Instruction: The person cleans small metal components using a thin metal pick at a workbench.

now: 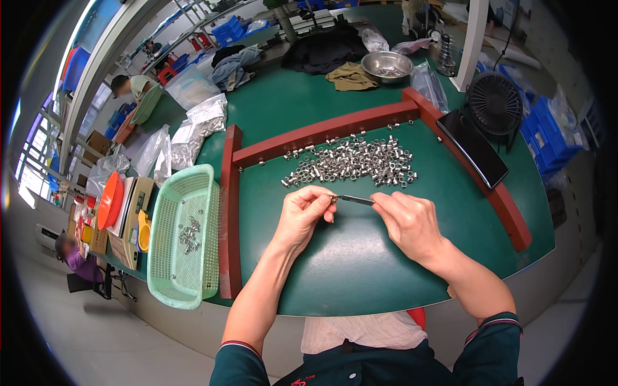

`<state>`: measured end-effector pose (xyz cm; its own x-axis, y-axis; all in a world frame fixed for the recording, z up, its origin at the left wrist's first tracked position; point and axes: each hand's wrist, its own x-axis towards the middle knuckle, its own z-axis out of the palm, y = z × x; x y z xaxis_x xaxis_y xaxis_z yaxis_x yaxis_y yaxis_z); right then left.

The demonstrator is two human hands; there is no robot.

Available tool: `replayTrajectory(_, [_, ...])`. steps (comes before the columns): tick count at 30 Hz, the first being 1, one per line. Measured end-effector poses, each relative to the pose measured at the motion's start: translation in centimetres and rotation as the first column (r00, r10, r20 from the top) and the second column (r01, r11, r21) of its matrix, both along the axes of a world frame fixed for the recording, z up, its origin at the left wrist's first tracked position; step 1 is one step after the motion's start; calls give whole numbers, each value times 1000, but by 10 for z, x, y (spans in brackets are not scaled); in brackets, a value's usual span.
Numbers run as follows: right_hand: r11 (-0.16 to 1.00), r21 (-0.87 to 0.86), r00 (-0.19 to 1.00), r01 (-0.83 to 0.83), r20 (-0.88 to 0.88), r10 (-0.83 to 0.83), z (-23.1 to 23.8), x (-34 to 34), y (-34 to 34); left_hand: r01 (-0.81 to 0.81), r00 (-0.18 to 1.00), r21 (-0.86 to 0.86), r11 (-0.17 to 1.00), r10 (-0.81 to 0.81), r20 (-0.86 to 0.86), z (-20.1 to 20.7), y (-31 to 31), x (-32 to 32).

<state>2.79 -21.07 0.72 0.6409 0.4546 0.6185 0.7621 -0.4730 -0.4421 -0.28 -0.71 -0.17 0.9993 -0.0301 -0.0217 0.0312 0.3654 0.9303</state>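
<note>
Here, a thin dark tool (356, 200) — long axis level, running left-right — bridges both hands: right hand (408, 222) pinched on its rear end, tip toward the left hand (305, 212), whose fingers close on a small metal sleeve (333, 199), likely to steady it. Loose sleeves (357, 162) lie just beyond the knuckles; green basket (183, 235) left of the left hand.

Thin dark metal rod (356, 200) lying level above the green table (360, 270) near its front edge, one small silver ring (333, 199) at its left tip, loose heap of silver rings (354, 162) mid-table.
</note>
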Motion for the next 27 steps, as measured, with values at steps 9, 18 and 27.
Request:
replayTrajectory(9, [933,353,464,-75,-816,346,0,-11,7,-128,986,77,989,118,121,-4,-5,-1])
replayTrajectory(18, [691,680,-581,246,-467,667,4,-1,-1,-171,967,122,978,144,209,-3,-6,4])
replayTrajectory(27, [985,138,985,100,-154,-78,17,-3,-1,-93,993,-119,989,100,56,-1,-4,2])
